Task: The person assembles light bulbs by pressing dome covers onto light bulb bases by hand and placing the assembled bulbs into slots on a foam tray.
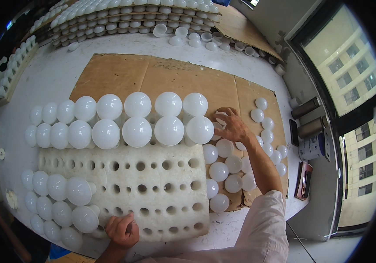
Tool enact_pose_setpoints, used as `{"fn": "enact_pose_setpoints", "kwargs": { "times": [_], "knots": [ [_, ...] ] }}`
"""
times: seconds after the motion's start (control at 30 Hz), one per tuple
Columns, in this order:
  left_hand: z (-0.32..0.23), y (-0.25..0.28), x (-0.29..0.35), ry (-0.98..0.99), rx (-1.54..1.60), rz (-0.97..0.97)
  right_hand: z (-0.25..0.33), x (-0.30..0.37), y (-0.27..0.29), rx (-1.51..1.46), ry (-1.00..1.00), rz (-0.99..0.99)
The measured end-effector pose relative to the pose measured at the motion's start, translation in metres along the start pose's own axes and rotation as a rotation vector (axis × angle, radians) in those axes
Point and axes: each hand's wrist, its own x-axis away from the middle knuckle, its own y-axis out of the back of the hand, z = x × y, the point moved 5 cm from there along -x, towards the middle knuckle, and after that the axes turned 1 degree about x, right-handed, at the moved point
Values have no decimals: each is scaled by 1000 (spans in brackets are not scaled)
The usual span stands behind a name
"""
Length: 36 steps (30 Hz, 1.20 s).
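My left hand is closed, knuckles up, at the near edge of a white foam board with rows of round holes; whatever its fingers hold, if anything, is hidden. Right of the board, my right hand bends its thumb and fingers around a white dome cover, mostly covered by the fingers. Two rows of round white bulbs stand upright along the board's far side. More bulbs sit tilted in its near left part. Loose white domes lie beneath my right forearm.
A flat cardboard sheet lies beyond the bulbs. Stacked layers of white domes stand at the back, with loose cups before them. At the right are a white tub, dark cylinders and a window.
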Motion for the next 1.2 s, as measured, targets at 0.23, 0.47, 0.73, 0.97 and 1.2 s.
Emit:
{"fn": "enact_pose_setpoints", "kwargs": {
  "times": [0.23,0.47,0.73,0.97,1.2],
  "knots": [
    [0,3,2,37,-41,62,-143,-11,42,210,-459,-402],
    [5,2,2,12,-70,39,-234,-1,-13,12,-416,-250],
    [0,-2,1,-34,-13,51,-102,74,-5,-366,-174,-187],
    [-2,-3,5,18,-23,63,-169,166,49,131,-432,-556],
    [-3,-2,-4,-30,-24,-39,-231,242,-11,-245,-761,-318]
  ]
}}
